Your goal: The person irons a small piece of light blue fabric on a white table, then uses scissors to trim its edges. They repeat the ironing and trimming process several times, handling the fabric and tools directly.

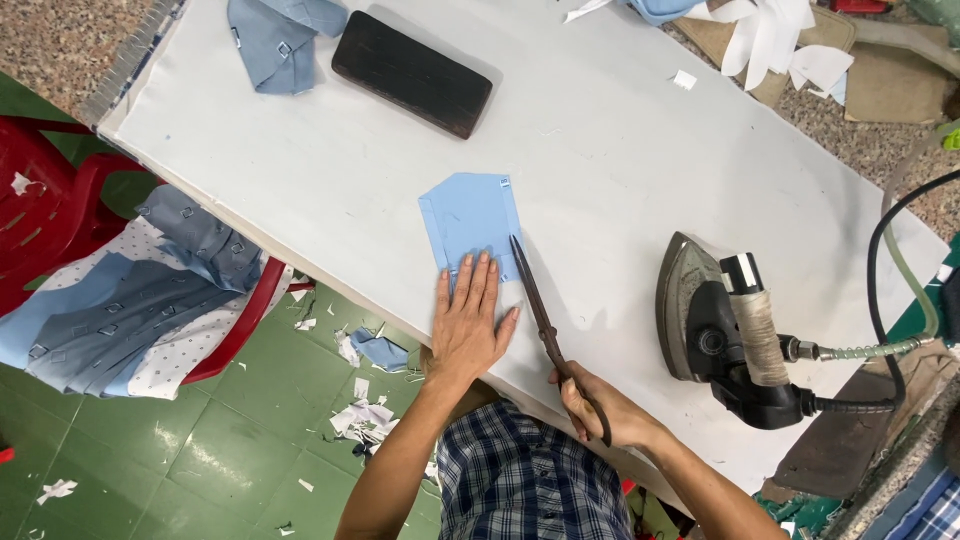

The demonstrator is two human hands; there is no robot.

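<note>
A light blue pocket-shaped fabric piece [472, 218] lies flat on the white ironing table [330, 170]. My left hand [468, 320] presses flat on its near edge, fingers spread. My right hand [600, 405] grips the handles of long dark scissors [540, 310], whose blades point up along the fabric's right edge, close beside my left hand's thumb.
A steam iron [720, 330] with hose and cable rests on the table at right. A dark wooden block [412, 72] lies at the back. Blue fabric pieces [275, 35] sit at the far left corner. A red chair [60, 210] holds patterned cloth [130, 310]. Scraps litter the green floor [200, 450].
</note>
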